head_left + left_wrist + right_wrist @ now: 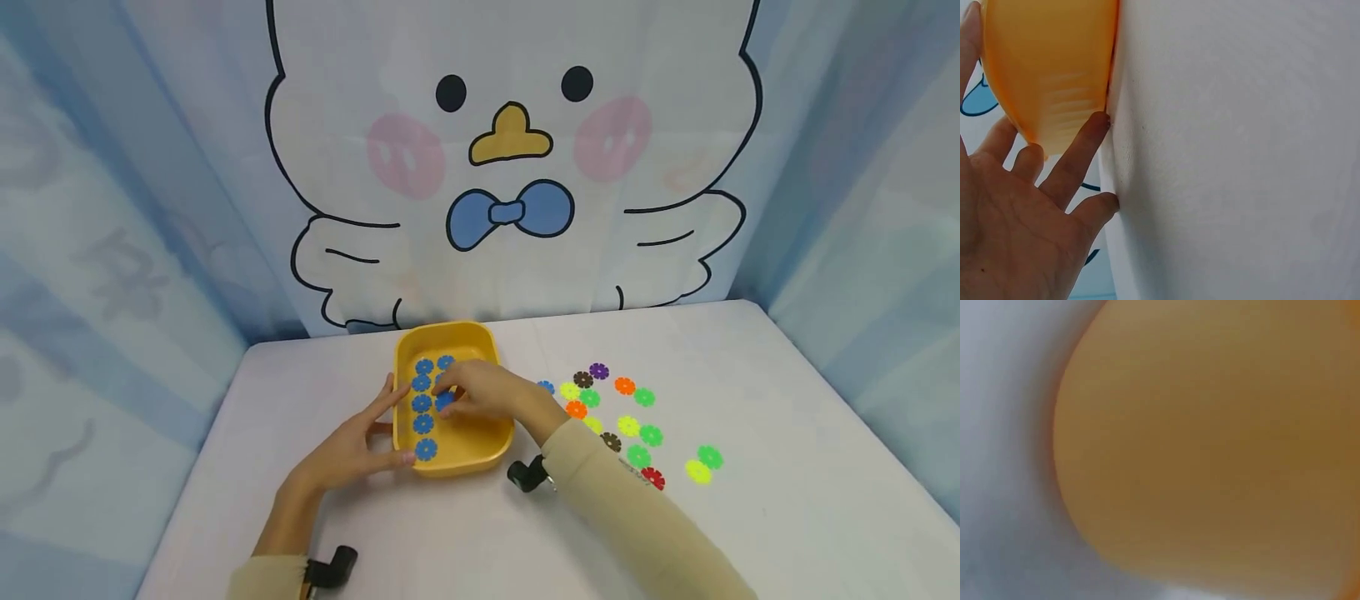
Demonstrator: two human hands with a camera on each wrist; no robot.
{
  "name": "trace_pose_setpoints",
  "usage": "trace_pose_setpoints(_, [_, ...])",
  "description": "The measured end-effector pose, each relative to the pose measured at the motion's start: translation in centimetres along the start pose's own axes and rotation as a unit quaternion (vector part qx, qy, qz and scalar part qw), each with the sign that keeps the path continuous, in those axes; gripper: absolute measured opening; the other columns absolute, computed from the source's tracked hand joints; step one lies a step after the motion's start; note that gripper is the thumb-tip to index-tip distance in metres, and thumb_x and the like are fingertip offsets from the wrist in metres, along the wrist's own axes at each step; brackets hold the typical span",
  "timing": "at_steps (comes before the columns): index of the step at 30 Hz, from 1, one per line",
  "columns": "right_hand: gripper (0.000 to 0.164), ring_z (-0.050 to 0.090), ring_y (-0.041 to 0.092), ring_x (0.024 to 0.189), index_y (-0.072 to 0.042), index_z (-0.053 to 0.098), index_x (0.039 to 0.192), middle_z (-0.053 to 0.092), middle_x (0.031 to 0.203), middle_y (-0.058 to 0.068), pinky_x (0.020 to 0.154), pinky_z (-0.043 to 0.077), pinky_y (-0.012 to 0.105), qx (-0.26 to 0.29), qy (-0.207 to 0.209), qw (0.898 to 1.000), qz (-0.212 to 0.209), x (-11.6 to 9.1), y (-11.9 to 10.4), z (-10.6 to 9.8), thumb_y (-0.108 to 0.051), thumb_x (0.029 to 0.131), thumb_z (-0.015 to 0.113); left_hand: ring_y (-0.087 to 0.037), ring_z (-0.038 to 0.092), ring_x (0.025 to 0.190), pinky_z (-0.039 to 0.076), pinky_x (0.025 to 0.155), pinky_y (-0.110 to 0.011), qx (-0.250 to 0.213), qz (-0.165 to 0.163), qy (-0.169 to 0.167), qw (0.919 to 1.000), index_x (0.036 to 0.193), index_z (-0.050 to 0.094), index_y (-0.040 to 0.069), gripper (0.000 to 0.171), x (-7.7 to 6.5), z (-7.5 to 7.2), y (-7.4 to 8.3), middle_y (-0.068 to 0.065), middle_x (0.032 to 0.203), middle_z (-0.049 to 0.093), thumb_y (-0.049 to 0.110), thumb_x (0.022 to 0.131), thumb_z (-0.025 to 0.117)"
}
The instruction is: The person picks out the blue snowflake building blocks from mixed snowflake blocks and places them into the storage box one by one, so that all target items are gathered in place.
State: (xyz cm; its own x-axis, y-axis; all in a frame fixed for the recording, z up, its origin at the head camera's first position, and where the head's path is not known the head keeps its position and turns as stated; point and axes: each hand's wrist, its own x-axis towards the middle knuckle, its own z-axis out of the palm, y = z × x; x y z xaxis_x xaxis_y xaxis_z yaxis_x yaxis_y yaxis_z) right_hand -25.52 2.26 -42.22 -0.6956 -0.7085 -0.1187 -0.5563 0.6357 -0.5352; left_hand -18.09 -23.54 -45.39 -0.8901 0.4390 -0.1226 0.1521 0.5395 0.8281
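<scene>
A yellow tray (471,454) holds several blue flower-shaped discs, with a column of them such as one blue disc (423,424) along its left side. My right hand (487,387) reaches over the tray and pinches another blue flower-shaped disc (446,400) just right of that column. Fingers spread, my left hand (348,446) rests against the tray's left side, its thumb at the near corner. The left wrist view shows that hand (1029,206) touching the tray's outer wall (1054,56). Only the blurred tray wall (1197,450) fills the right wrist view; the hand is out of it.
Loose flower-shaped discs in several colours lie right of the tray, among them a purple disc (598,371), a red disc (653,477) and a yellow disc (698,472). The white table (795,400) ends at a printed curtain (510,275) behind.
</scene>
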Motion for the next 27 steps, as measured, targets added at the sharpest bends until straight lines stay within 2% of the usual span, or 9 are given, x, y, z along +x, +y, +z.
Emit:
trace_pose_setpoints(3, [0.039, 0.062, 0.009, 0.099, -0.018, 0.073, 0.128, 0.07, 0.122, -0.005, 0.096, 0.053, 0.023, -0.016, -0.006, 1.0, 0.008, 0.2, -0.2, 0.7, -0.036, 0.094, 0.074, -0.027, 0.062, 0.126, 0.047, 0.11, -0.055, -0.006, 0.0, -0.004, 1.0, 0.161, 0.026, 0.043, 0.093, -0.1, 0.2, -0.3, 0.003, 0.173, -0.001, 0.036, 0.088, 0.082])
trace_pose_setpoints(9, [0.039, 0.06, 0.012, 0.106, -0.02, 0.073, 0.127, 0.066, 0.12, -0.005, 0.104, 0.051, 0.03, -0.059, 0.003, 0.998, 0.013, 0.4, -0.3, 0.9, -0.039, 0.094, 0.074, -0.026, 0.062, 0.124, 0.046, 0.111, -0.055, 0.003, 0.0, 0.004, 1.0, 0.162, 0.027, 0.04, 0.093, -0.1, 0.1, -0.3, 0.002, 0.173, 0.001, 0.037, 0.087, 0.083])
trace_pose_setpoints(14, [0.037, 0.059, 0.012, 0.105, -0.023, 0.076, 0.123, 0.065, 0.116, -0.006, 0.105, 0.051, 0.034, -0.124, -0.005, 0.992, 0.031, 0.5, -0.4, 1.4, -0.043, 0.092, 0.075, -0.025, 0.062, 0.126, 0.043, 0.111, -0.06, 0.016, -0.016, -0.001, 0.9997, 0.162, 0.029, 0.039, 0.093, 0.3, 0.0, -0.1, 0.0, 0.173, 0.012, 0.043, 0.086, 0.083])
trace_pose_setpoints(17, [0.038, 0.059, 0.012, 0.106, -0.026, 0.076, 0.123, 0.064, 0.116, -0.007, 0.104, 0.051, 0.034, -0.144, -0.01, 0.989, 0.036, 0.6, -0.6, 1.7, -0.045, 0.09, 0.076, -0.025, 0.061, 0.127, 0.042, 0.112, -0.062, 0.018, -0.022, -0.001, 0.9996, 0.162, 0.03, 0.038, 0.093, 0.2, -0.1, -0.1, -0.002, 0.172, 0.017, 0.043, 0.086, 0.083])
trace_pose_setpoints(22, [0.039, 0.059, 0.013, 0.111, -0.028, 0.076, 0.124, 0.065, 0.119, -0.006, 0.106, 0.05, 0.035, -0.155, -0.013, 0.987, 0.031, 0.7, -0.6, 1.9, -0.045, 0.089, 0.077, -0.028, 0.06, 0.127, 0.04, 0.113, -0.062, 0.011, -0.02, 0.0, 0.9997, 0.163, 0.029, 0.035, 0.094, -0.2, -0.2, 0.1, -0.005, 0.173, 0.011, 0.039, 0.086, 0.084])
trace_pose_setpoints(27, [0.041, 0.06, 0.014, 0.112, -0.031, 0.074, 0.127, 0.066, 0.12, -0.006, 0.105, 0.051, 0.035, -0.185, -0.017, 0.982, 0.041, 0.5, -0.6, 2.0, -0.047, 0.09, 0.076, -0.026, 0.06, 0.129, 0.033, 0.119, -0.061, 0.013, -0.013, 0.001, 0.9998, 0.16, 0.03, 0.044, 0.093, -0.1, -0.2, 0.3, 0.002, 0.173, 0.005, 0.039, 0.085, 0.085])
